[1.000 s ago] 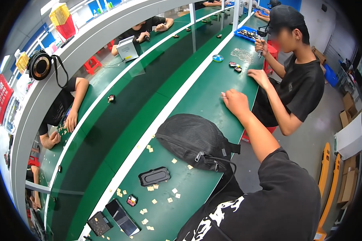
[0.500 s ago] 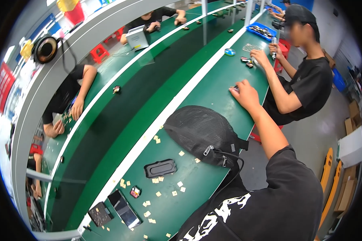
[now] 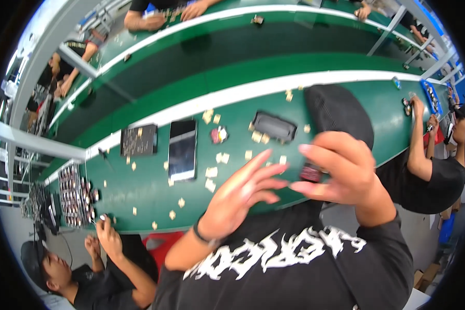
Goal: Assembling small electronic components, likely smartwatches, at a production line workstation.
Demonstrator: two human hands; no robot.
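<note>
Over the near edge of the green table [image 3: 120, 178], my right hand [image 3: 349, 165] pinches a small dark block with a reddish face [image 3: 310, 172] between thumb and fingers. My left hand [image 3: 235, 199], slightly blurred, reaches toward it with fingers stretched out and nothing in them. Beyond the hands lie a black rectangular case [image 3: 274, 126] and a small pink and white component [image 3: 218, 135]. Small cream-coloured square pieces [image 3: 211, 172] are scattered around them.
A smartphone [image 3: 183, 150] and a flat black box [image 3: 139, 140] lie to the left. A black mesh bag [image 3: 338, 108] sits beyond my right hand. Co-workers sit on both sides, the left one by a tray of small parts [image 3: 75, 196]. A conveyor [image 3: 191, 67] runs behind.
My view has swung left. My right hand, earlier stretched out over a small item on the table at the right, is now close to me with the dark block. My left hand has come into view.
</note>
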